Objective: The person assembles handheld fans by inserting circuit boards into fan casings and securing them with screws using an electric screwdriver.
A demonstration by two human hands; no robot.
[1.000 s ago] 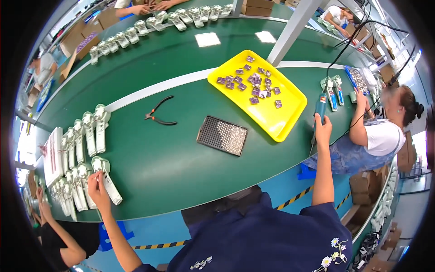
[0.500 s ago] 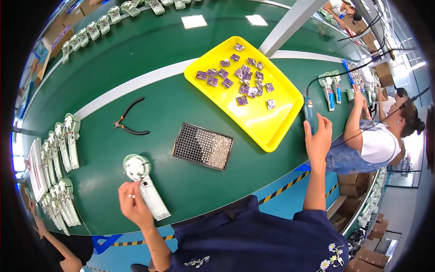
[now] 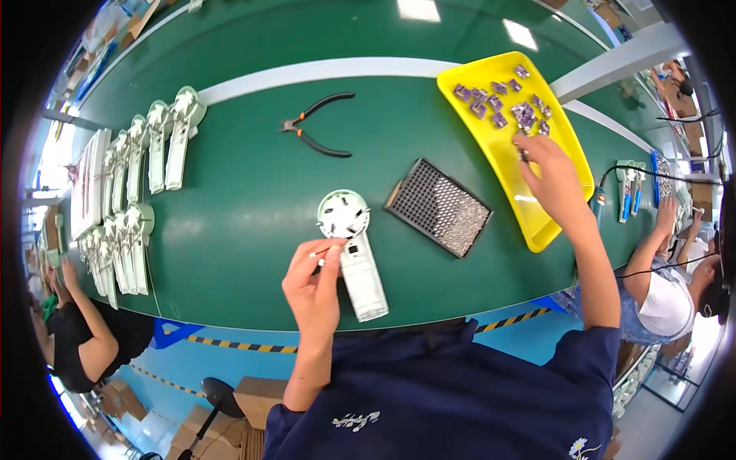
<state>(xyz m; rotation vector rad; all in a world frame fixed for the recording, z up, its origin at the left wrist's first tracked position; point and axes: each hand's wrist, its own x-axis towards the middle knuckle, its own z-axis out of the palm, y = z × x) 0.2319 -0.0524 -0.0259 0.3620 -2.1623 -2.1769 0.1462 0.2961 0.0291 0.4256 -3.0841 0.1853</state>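
My left hand (image 3: pixel 313 287) pinches thin wires ending in a small white plug (image 3: pixel 320 261). It is beside a pale handheld-fan housing (image 3: pixel 363 280) lying on the green table, round head toward the far side. Over the yellow tray (image 3: pixel 538 230), my right hand (image 3: pixel 558 184) has thumb and finger closed on a small purple-and-silver part (image 3: pixel 524 154), partly hidden by the fingers. Several similar purple parts (image 3: pixel 524 115) lie loose in the tray. Between the housing and the tray sits a black perforated block (image 3: pixel 429 192) with many small metal pins along its right side.
Orange-and-black cutting pliers (image 3: pixel 316 130) lie at the far middle. Several fan housings (image 3: pixel 157 146) stand grouped at left. A corded screwdriver (image 3: pixel 598 201) rests right of the tray, under a metal post (image 3: pixel 613 65). Co-workers sit on both sides (image 3: pixel 667 284).
My right hand has gone from beside the screwdriver to the tray and closed on a small part. My left hand keeps its wires near the housing. The whole view has shifted.
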